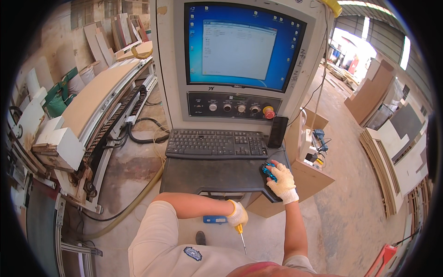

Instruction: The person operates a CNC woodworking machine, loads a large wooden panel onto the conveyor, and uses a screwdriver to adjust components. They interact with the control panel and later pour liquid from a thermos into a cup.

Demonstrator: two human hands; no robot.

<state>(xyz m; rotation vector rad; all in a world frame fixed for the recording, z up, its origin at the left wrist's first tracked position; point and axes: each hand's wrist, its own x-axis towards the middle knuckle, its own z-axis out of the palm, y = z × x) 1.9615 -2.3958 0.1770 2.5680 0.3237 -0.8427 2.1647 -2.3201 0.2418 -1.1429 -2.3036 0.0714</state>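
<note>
My left hand (pixel 236 213), in a cream knit work glove, is closed round the yellow handle of a screwdriver (pixel 243 239). Its thin metal shaft points down, toward my body. On the right end of the black shelf, my gloved right hand (pixel 281 183) rests over a blue-and-black computer mouse (pixel 268 171), gripping it. A black keyboard (pixel 214 144) lies just to the left and farther back. Above it a monitor (pixel 244 46) set in a grey cabinet has a file window up on a blue desktop.
Below the monitor runs a knob panel (pixel 226 107) with a red emergency stop button (pixel 268 112). A black phone (pixel 277 132) leans beside the keyboard. At left stands a long machine bed (pixel 104 97) with cables; sheet boards (pixel 380 171) lean at right. A blue case (pixel 214 219) is under the shelf.
</note>
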